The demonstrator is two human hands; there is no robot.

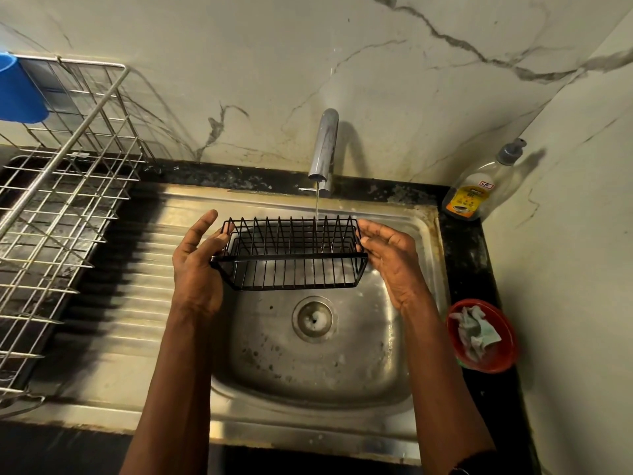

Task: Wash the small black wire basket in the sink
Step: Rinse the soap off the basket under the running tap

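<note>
Left hand (197,265), right hand (390,258) press basket (291,257) ends between fingers (205,223).

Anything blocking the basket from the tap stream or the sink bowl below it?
Nothing visible. The black wire basket is held between the left hand and right hand over the sink bowl, and the water stream from the tap falls onto its back right part.

The blue cup (19,90) and dish rack (68,200) run off the left edge. The label on the soap bottle (476,193) is too small to read. Whether your right hand (390,255) hooks the basket (291,265) or only presses it is unclear.
</note>
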